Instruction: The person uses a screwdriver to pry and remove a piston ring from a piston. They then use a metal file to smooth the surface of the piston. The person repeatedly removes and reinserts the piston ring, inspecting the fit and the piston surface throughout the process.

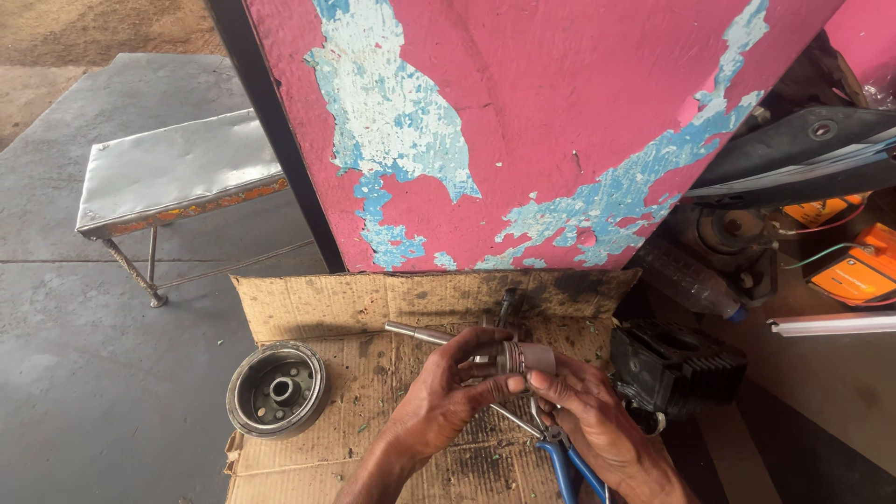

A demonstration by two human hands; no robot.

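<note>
Outdoor workshop floor of grey concrete, with a flattened sheet of oil-stained cardboard (308, 303) spread on it as the work surface. Behind the cardboard rises a big pink panel (560, 121) with blue paint showing through where it has peeled.

Over the middle of the cardboard, both hands grip one small grey metal cylinder, probably a piston (525, 357). The left hand (446, 392) curls round its near end, fingers clenched on it. The right hand (588, 411) pinches its far end between thumb and fingertips. The piston is held just above the cardboard, not resting on it. A thin metal rod (417, 332) lies on the cardboard behind the hands, and blue-handled pliers (565, 462) lie under the right hand.

Judging from this, parts are already stripped out and laid around: a round flywheel (277, 389) sits at the cardboard's left edge, and a black finned engine cylinder (677, 369) sits just off its right edge. The piston is out of that cylinder and being handled; nothing shows it refitted.

Room to move: the cardboard left of the hands, between them and the flywheel, is bare. To the right it is crowded with engine parts, wires and orange boxes (863, 271). A low metal bench (177, 168) stands well beyond the cardboard's far left corner
</note>
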